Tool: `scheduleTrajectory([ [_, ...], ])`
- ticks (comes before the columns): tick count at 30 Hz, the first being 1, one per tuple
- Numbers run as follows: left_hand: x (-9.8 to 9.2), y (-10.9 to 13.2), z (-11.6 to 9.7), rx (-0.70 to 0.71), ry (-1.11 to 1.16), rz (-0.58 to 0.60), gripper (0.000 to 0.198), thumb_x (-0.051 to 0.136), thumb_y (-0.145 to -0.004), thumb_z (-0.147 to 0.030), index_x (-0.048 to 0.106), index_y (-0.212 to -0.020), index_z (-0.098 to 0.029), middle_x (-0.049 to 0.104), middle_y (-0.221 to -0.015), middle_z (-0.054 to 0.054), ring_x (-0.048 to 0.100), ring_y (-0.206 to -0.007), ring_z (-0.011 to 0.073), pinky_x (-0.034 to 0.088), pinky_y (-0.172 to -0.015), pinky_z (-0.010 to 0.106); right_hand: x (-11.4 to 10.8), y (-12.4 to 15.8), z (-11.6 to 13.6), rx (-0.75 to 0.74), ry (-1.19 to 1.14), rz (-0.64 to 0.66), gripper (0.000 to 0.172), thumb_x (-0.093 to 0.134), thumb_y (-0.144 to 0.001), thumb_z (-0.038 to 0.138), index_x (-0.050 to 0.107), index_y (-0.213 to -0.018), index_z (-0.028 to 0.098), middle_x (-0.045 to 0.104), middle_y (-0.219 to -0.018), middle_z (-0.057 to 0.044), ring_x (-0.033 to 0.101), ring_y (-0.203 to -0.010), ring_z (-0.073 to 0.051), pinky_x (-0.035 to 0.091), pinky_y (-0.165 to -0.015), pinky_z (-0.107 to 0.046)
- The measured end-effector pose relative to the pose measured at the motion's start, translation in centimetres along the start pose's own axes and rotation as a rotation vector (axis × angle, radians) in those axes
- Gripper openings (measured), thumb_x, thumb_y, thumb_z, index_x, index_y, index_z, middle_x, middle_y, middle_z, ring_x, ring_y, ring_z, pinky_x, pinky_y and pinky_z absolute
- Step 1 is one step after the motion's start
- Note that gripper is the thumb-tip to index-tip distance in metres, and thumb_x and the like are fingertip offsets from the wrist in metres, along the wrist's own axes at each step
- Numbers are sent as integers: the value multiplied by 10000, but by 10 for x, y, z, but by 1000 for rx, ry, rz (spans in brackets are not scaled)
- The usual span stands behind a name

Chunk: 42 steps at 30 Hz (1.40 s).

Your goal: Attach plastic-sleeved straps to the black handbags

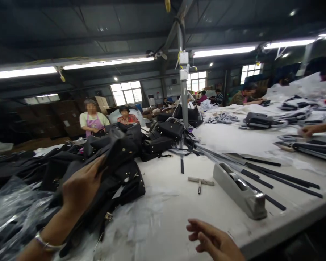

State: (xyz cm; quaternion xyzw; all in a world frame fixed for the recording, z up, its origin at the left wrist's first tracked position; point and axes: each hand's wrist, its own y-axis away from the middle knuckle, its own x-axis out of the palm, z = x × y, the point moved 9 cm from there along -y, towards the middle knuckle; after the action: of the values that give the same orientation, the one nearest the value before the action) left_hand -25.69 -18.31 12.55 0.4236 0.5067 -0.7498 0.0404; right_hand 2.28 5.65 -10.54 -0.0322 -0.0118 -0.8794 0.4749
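Observation:
On the left, my left hand [83,183], with a bracelet at the wrist, is closed around the edge of a black bag [115,146], which is blurred by motion. Its fingertips are partly hidden behind the bag. More black bags with metal studs and buckles lie heaped under and behind it, among them one bag [129,181] just below. My right hand [213,239] hovers over the front of the white table [174,214], fingers apart and holding nothing. Beyond it lie a T-handled tool [200,182] and a grey tape dispenser [239,192].
Black straps [285,175] stretch across the table behind the dispenser. Clear plastic wrap [19,214] lies at left. A metal post [184,98] rises from the table. A co-worker's hand [311,130] reaches in from the right; other people [93,121] work farther back.

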Motion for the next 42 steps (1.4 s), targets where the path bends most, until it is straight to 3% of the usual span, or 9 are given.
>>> scheduleTrajectory([
  [6,-52,58,-142,673,334,-174,542,405,-980,-84,395,-1489,-268,533,-1458,32,472,-1368,230,339,-1166,426,0,-16,70,-146,-323,16,810,551,-818,723,382,-1503,326,519,-1461,-149,555,-1281,-327,459,-1029,-528],
  [10,-38,112,-204,877,505,-53,544,404,-987,-89,377,-1491,-293,542,-1446,25,436,-1391,230,291,-1196,457,-23,-9,93,-99,-307,-126,727,546,-850,683,462,-1456,290,642,-1330,-127,622,-1196,-335,540,-935,-478],
  [15,4,145,-238,928,643,77,578,387,-981,-59,338,-1509,-289,515,-1471,38,403,-1414,220,243,-1213,491,-57,7,74,-50,-208,-370,605,778,-745,470,627,-1246,165,748,-1107,-122,700,-1031,-340,577,-885,-450],
  [23,48,125,-249,175,1273,560,594,504,-910,-136,409,-1484,-255,456,-1519,110,418,-1406,283,399,-1123,518,-66,38,93,-277,324,-814,620,704,-781,520,602,-1263,143,660,-1262,-171,575,-1228,-370,397,-1094,-533],
  [26,50,129,-246,-54,1661,748,641,489,-958,-446,302,-1536,-242,449,-1522,130,445,-1386,293,410,-1116,478,-24,35,99,-400,320,-567,671,657,-848,432,457,-1444,199,519,-1457,-134,474,-1354,-312,392,-1124,-463],
  [30,55,134,-213,-106,1580,633,906,578,-842,-638,191,-1567,-257,388,-1559,138,364,-1430,332,305,-1172,503,14,18,65,-373,318,-97,308,634,-883,341,723,-1160,238,676,-1280,-94,604,-1229,-275,467,-1068,-418],
  [33,62,150,-195,-139,1377,484,1010,732,-755,-536,184,-1561,-269,342,-1584,132,298,-1459,342,264,-1184,522,-26,4,40,-397,424,-337,241,552,-918,301,758,-1004,212,729,-1153,-105,656,-1138,-276,489,-1042,-455],
  [36,72,167,-196,-265,1256,436,981,771,-747,-380,215,-1547,-266,435,-1531,125,366,-1431,321,298,-1169,515,-56,-14,33,-536,577,-530,420,425,-926,184,584,-1315,176,601,-1350,-137,551,-1277,-264,469,-1063,-481],
  [42,94,162,-182,-558,1455,461,393,710,-796,-418,700,-1093,-161,752,-1032,73,681,-1025,283,530,-913,374,-65,-61,64,-655,733,-405,499,426,-856,86,586,-1320,181,381,-1553,-106,342,-1439,-263,320,-1178,-479],
])
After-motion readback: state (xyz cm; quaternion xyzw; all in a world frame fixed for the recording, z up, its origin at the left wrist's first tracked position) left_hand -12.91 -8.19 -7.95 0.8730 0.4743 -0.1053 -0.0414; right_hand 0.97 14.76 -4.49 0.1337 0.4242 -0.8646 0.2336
